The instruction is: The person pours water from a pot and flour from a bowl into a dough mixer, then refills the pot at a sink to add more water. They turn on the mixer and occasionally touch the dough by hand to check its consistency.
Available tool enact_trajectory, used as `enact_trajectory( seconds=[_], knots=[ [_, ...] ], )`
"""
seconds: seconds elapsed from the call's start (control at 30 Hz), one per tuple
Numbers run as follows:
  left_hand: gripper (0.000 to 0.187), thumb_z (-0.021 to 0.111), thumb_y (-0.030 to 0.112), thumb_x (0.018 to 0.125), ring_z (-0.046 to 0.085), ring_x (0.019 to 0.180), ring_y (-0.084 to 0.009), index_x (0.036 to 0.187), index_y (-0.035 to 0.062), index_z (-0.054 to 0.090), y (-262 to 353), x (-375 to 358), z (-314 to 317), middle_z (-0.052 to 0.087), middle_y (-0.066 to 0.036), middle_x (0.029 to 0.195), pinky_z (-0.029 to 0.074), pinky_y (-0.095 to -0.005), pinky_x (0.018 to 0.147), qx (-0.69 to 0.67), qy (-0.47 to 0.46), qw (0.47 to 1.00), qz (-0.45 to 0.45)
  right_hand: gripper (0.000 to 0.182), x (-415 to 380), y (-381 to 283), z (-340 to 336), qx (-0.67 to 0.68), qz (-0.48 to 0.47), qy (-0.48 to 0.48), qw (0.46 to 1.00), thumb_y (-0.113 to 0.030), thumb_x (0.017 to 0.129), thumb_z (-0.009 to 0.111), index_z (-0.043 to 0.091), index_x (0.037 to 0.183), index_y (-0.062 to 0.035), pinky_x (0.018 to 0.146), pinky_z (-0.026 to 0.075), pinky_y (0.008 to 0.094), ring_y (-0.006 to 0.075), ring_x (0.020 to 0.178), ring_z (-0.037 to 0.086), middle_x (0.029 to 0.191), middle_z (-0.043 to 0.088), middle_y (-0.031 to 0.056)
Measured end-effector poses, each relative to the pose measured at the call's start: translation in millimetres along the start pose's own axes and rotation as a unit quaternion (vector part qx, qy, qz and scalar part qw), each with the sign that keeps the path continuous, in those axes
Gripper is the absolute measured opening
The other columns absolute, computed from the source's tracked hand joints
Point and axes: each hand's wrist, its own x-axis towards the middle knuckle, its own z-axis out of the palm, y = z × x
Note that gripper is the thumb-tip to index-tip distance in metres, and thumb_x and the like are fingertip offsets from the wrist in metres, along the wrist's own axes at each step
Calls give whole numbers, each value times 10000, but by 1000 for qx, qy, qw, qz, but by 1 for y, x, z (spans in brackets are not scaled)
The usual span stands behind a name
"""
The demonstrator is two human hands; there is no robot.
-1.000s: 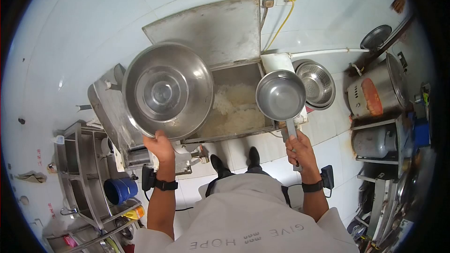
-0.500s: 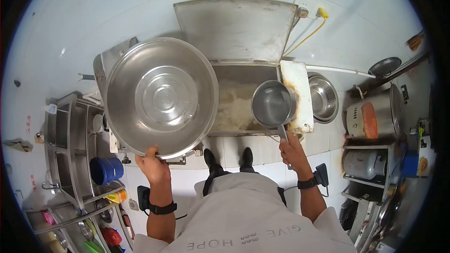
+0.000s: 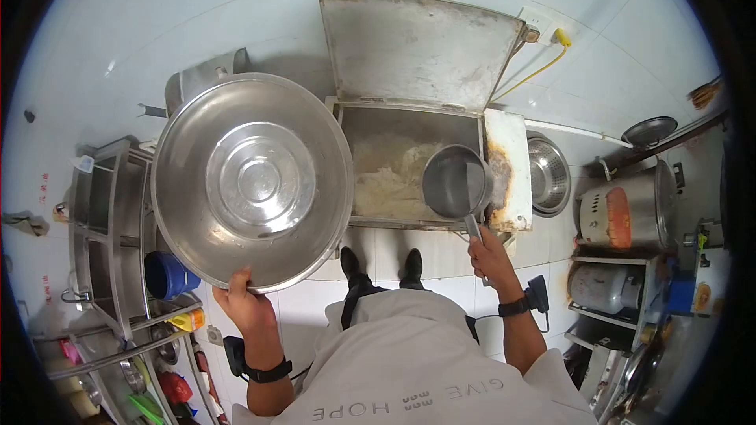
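Observation:
A large, wide metal basin [image 3: 181, 205] hangs over the left side, with my left hand [image 3: 246, 308] gripping its near rim. Only bright reflections and a few small specks show on the basin's inside. My right hand [image 3: 494, 262] is closed round the handle of a deep metal dipper [image 3: 453, 181]. The dipper is held over the right end of an open metal trough [image 3: 413, 122], and its bowl looks dark inside. Pale, flour-like stuff [image 3: 386, 185] lies in the trough. Behind it, the trough's lid [image 3: 417, 51] stands raised against the wall.
A perforated colander [image 3: 549, 173] stands to the trough's right. Further right are a large lidded pot [image 3: 630, 208] and a shelf holding a gas cylinder [image 3: 602, 285]. On the left stand a metal rack [image 3: 118, 244] and a blue bucket [image 3: 169, 275]. A yellow plug [image 3: 561, 38] is on the wall.
The basin has moved left and slightly toward me, uncovering the trough's left end. The dipper stays over the trough's right end, slightly lower in view. The camera view has shifted a little.

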Motion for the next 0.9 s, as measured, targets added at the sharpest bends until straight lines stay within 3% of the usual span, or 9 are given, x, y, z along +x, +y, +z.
enact_trajectory(
  seconds=[0.17, 0.47, 0.77, 0.9],
  knots=[
    [427, 570, -81, 743, 596, 979, -210, 1164, -35, 519, -1, 0, -5, 595, -111, 1084, 466, -348, 933, -2, -16, 1000, 13, 82, -8, 7, -26, -18, -3, 44, 999, -180, 960, 460, 457, 949, -99, 364, 307, 204, 26, 470, 381, 653, 401, -50],
    [407, 557, -80, 743, 608, 969, -208, 1147, -37, 541, 0, -2, -2, 609, -109, 1066, 476, -347, 930, -9, -45, 999, -1, 165, -9, 3, -48, -122, -60, 121, 983, -172, 952, 459, 513, 983, -19, 417, 368, 275, 80, 486, 437, 634, 481, 5],
    [406, 566, -79, 744, 594, 954, -203, 1144, -31, 522, 3, -11, 1, 597, -102, 1040, 463, -361, 940, -6, -28, 999, -23, 209, 41, -5, -65, -155, -186, 126, 962, -130, 939, 470, 551, 1027, 41, 509, 414, 312, 132, 545, 509, 672, 555, 67],
    [425, 575, -77, 745, 595, 958, -208, 1162, -29, 510, 0, -12, -7, 595, -106, 1050, 464, -358, 940, -4, -17, 1000, -14, 211, 64, -5, -77, -201, -214, 176, 940, -127, 919, 498, 547, 1008, 58, 592, 457, 389, 279, 626, 589, 725, 607, 165]
  ],
)
